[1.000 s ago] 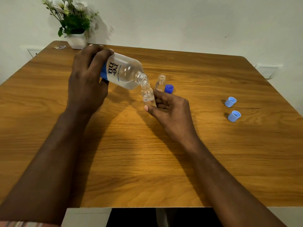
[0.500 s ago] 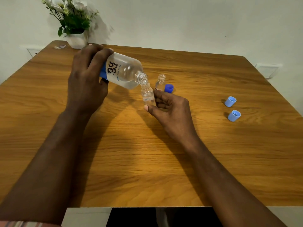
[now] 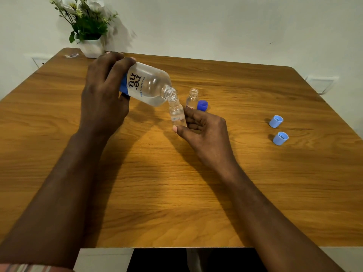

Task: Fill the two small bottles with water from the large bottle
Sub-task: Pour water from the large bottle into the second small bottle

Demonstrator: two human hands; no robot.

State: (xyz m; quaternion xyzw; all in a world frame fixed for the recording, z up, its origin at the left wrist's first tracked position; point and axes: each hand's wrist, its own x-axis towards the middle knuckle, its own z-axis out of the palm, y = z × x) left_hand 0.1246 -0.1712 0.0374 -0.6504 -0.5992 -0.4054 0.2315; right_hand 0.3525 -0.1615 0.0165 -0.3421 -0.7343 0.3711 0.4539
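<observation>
Wooden table (image 3: pixel 176 193) with rounded far corners, set against a plain pale wall (image 3: pixel 216 26). White pot (image 3: pixel 92 48) with green plant and white flowers at the far left corner, touching or nearly touching the wall. Small clear scrap (image 3: pixel 71 55) just beside the pot, too small to identify. Wall sockets (image 3: pixel 322 83) visible past the table's right edge, and another on the left. Two light blue caps (image 3: pixel 276 121) lying near each other on the right side, well apart from the hands. Dark blue cap (image 3: pixel 202 105) near the table's middle.

Left hand (image 3: pixel 104 95) raised above the table, fingers wrapped around the rear of the large bottle (image 3: pixel 149 86), thumb under it. Bottle tilted, open mouth down and to the right, directly over the neck of a small bottle (image 3: pixel 176 113); mouth and neck touching or almost. Water lying along the lower side of the large bottle.

Right hand (image 3: pixel 204 130) low, near the table, thumb and fingertips grasping the small bottle at its lower part, holding it upright. Some water visible inside; level hard to read.

Second small bottle (image 3: pixel 192 99) standing open on the table just behind the right hand, beside the dark blue cap. Seemingly empty.
</observation>
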